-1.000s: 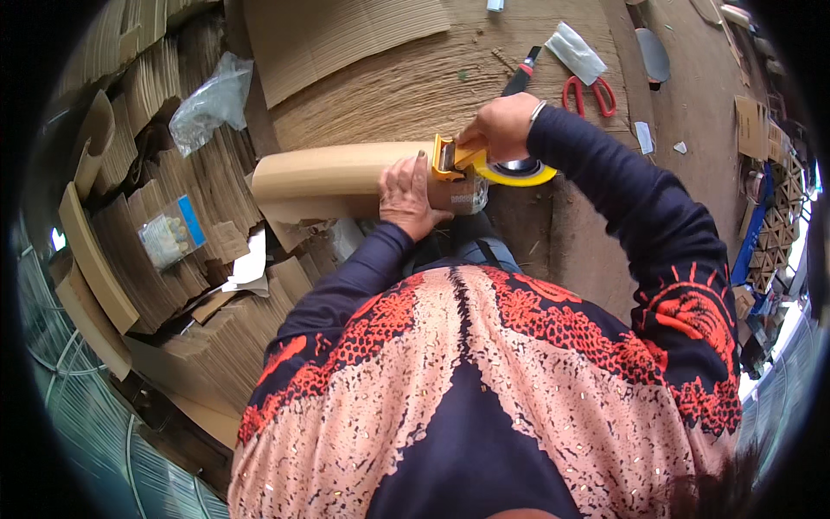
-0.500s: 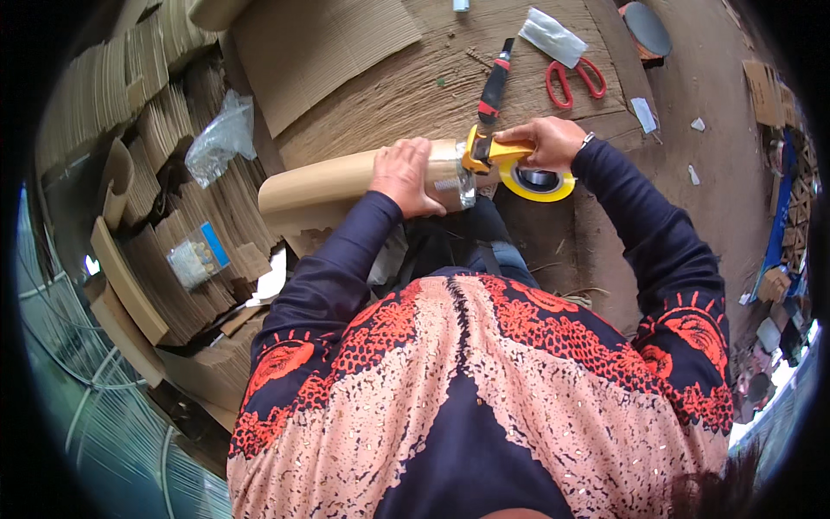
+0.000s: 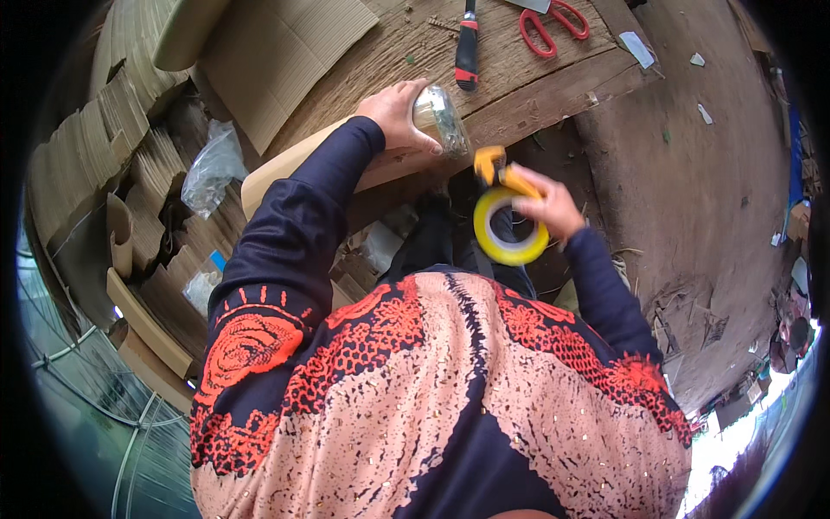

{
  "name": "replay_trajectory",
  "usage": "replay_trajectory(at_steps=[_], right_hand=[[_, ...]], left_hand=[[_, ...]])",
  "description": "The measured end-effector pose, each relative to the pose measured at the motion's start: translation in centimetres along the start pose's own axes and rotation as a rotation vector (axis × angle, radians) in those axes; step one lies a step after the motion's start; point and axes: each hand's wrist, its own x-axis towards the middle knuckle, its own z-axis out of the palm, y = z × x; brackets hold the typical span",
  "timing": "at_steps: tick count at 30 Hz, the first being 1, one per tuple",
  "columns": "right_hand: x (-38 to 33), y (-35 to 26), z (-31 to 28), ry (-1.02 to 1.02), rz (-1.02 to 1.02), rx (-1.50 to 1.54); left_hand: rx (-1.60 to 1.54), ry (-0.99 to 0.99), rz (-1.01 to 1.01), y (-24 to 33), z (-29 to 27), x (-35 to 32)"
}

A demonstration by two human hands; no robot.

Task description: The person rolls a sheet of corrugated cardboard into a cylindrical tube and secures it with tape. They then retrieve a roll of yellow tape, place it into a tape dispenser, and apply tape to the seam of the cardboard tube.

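Note:
My left hand is closed around a brown cardboard roll, close to its right end. Shiny clear film or tape covers that end, which tilts toward the back of the table. The far left part of the roll lies behind my left forearm. In my right hand is a yellow tape dispenser loaded with a yellow-edged tape roll. It hangs over my lap, apart from the cardboard roll. My right fingers are slightly blurred but wrap around the dispenser's handle.
A red and black utility knife and red-handled scissors lie on the wooden table. A flat cardboard sheet sits at the back left. Stacked cardboard and a clear plastic bag are at my left.
The dispenser has come away from the roll's end and moved down toward me with my right hand. My left hand has shifted, and the roll's right end now tilts farther back.

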Motion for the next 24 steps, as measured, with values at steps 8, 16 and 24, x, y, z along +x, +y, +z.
replay_trajectory(at_steps=[8,16,24], right_hand=[[-0.1,2.7,4.9,-0.301,-0.006,-0.247],[7.7,-2.5,19.0,-0.578,-0.06,-1.053],[-1.1,-1.6,5.4,0.016,0.187,-0.803]], left_hand=[[-0.097,-0.017,0.084,-2.0,0.4,1.4],[-0.379,0.066,-0.019,-8.3,-3.2,5.9],[0.224,0.516,0.16,-5.1,0.6,-1.6]])
